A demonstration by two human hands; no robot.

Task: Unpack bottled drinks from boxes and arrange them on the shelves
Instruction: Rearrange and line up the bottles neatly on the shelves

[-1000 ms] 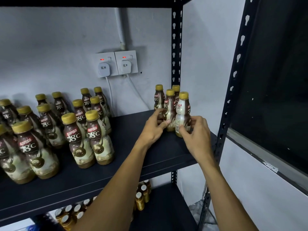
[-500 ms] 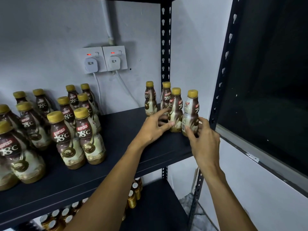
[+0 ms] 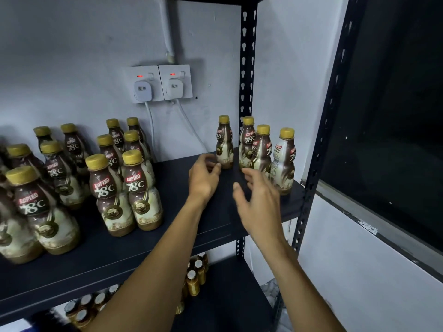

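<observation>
— Where are the drinks?
— Four bottles [image 3: 262,149] stand upright on the shelf [image 3: 167,236] at the foot of the rear post [image 3: 248,68]. A larger group [image 3: 141,188] stands well left of that post.
— And the hands?
— The left hand [image 3: 203,180] hovers just left of the post, grip loose and empty. The right hand [image 3: 261,200], in front of the post, is blurred, its grip wide and empty.

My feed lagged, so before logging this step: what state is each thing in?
Left hand, empty, fingers loosely curled.
Right hand, empty, fingers spread, blurred.
Four bottles on the right, upright, capped, ungripped.
Bottles on the left, upright, capped.
Wall sockets, plugs in, red lights on.
Lower-shelf bottles, upright, capped.
</observation>
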